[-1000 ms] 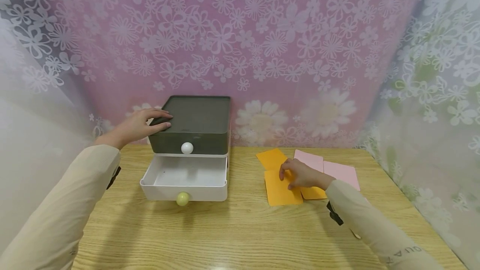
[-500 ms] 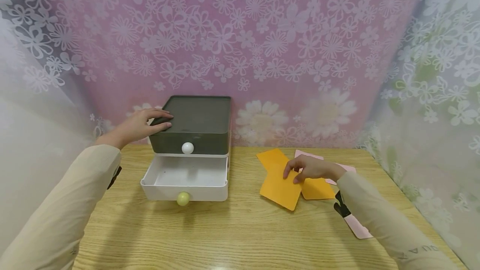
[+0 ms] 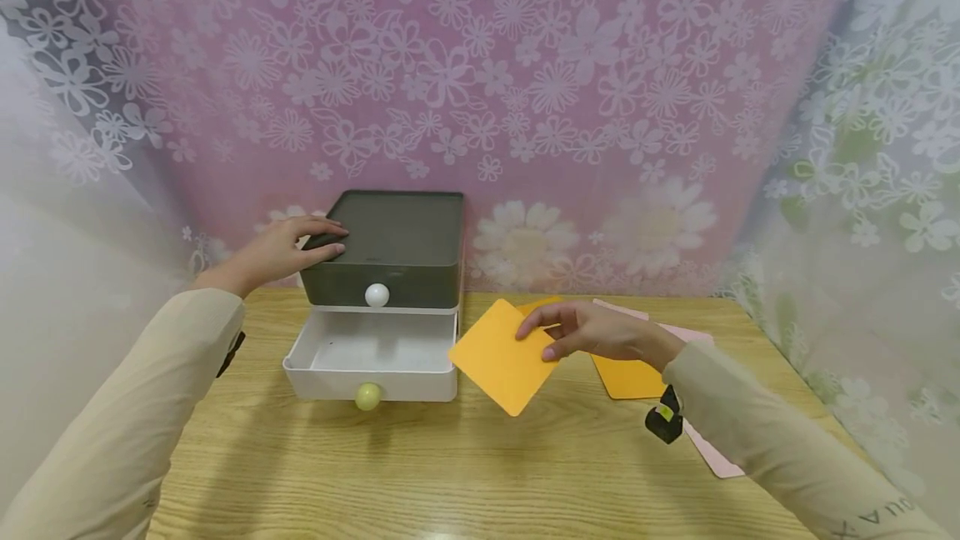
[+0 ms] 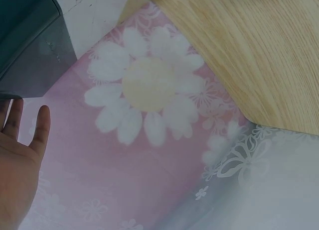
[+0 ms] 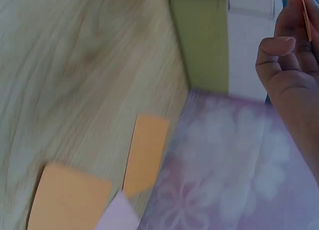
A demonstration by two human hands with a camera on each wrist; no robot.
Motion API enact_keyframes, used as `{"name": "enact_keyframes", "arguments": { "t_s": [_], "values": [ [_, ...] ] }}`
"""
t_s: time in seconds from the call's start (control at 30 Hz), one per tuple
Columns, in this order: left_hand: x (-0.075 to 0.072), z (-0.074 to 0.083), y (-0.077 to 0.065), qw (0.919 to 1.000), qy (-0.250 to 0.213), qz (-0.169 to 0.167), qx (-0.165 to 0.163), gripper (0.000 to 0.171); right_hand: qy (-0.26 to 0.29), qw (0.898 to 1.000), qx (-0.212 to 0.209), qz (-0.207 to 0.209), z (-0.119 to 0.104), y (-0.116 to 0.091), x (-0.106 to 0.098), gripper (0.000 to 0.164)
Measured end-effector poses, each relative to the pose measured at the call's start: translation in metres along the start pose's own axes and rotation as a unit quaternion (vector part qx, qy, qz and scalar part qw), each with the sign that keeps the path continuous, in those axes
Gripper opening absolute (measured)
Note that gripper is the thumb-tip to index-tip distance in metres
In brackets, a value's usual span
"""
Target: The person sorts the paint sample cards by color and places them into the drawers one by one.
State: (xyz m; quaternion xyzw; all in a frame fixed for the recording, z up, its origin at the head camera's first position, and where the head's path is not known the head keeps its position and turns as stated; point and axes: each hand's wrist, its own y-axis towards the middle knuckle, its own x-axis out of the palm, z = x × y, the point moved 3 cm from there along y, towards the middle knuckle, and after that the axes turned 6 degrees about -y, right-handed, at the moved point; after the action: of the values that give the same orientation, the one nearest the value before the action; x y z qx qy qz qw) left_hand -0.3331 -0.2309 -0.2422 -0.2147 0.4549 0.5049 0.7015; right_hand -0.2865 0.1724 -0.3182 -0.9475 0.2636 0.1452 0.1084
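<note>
My left hand (image 3: 283,250) rests on the left edge of the dark grey top of a small drawer box (image 3: 397,227). In the left wrist view its fingers (image 4: 41,130) show at the box's corner. Below, a white drawer (image 3: 378,386) with a yellow-green knob (image 3: 367,397) is pulled out. My right hand (image 3: 600,332) pinches an orange square card (image 3: 498,357) by its right corner, held above the table just right of the drawer. From the right wrist view the card (image 5: 306,18) shows edge-on between thumb and fingers.
Behind the right hand lie more orange cards (image 3: 626,377) and several pink cards (image 3: 712,452) on the wooden table (image 3: 450,482). A flowered curtain (image 3: 517,107) stands along the back. The upper drawer, with a white knob (image 3: 377,295), is closed.
My right hand has picked up the orange card from the pile and carried it left toward the drawer, turning it cornerwise. The left hand has stayed on the box.
</note>
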Motion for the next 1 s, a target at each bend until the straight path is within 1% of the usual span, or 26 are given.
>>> {"name": "enact_keyframes", "arguments": {
  "t_s": [0.13,0.23,0.3,0.4,0.6,0.7,0.83,1.0],
  "values": [
    [0.000,0.000,0.000,1.0000,0.002,0.000,0.000,0.048,0.060,0.998,-0.023,-0.023,-0.018,0.019,0.028,0.036],
    [0.000,0.001,0.000,1.0000,0.005,0.000,-0.001,0.049,0.096,0.995,-0.019,-0.020,-0.028,0.031,0.047,0.039],
    [0.000,0.001,0.000,1.0000,0.005,0.001,-0.002,0.049,0.119,0.993,-0.012,-0.009,-0.032,0.040,0.058,0.041],
    [0.000,0.000,-0.001,1.0000,0.004,0.002,-0.003,0.048,0.152,0.988,0.012,0.021,-0.039,0.053,0.070,0.042],
    [0.001,0.000,0.000,1.0000,0.004,0.003,0.002,0.048,0.202,0.972,0.065,0.097,-0.051,0.079,0.087,0.038],
    [0.002,-0.001,0.001,1.0000,0.006,0.005,0.004,0.048,0.205,0.966,0.085,0.134,-0.053,0.093,0.091,0.035],
    [0.002,-0.003,0.002,0.9999,0.009,0.009,0.006,0.046,0.195,0.958,0.116,0.177,-0.054,0.111,0.095,0.032],
    [0.002,-0.003,0.002,0.9998,0.010,0.015,0.006,0.046,0.181,0.947,0.155,0.217,-0.055,0.127,0.096,0.032]
  ]
}}
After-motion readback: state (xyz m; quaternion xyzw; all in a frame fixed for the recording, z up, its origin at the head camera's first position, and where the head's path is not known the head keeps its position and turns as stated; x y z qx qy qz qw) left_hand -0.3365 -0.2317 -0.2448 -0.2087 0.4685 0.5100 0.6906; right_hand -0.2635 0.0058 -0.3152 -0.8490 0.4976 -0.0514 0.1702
